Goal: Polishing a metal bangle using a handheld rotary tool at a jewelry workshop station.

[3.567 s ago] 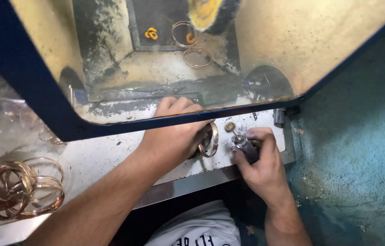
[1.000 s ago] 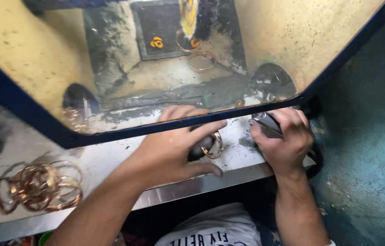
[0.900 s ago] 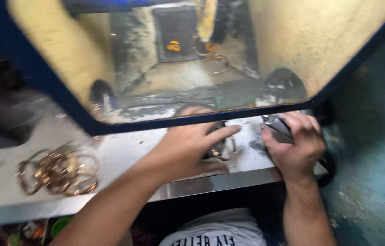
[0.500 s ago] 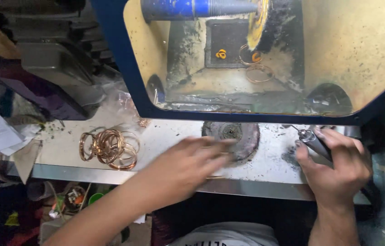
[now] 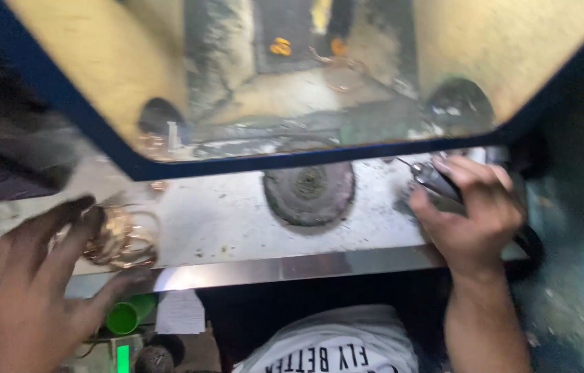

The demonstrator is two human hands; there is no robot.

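Left hand (image 5: 36,276) spread wide, fingers on the bangles (image 5: 121,236) at the counter's (image 5: 237,221) left edge. Right hand (image 5: 471,214) wrapped around a dark tool (image 5: 437,181), blurry, possibly metal.

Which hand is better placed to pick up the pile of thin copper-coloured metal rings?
Left. The left hand is open, its fingers already at the pile of thin copper-coloured rings. The right hand is far across the bench, gripping a dark grey tool.
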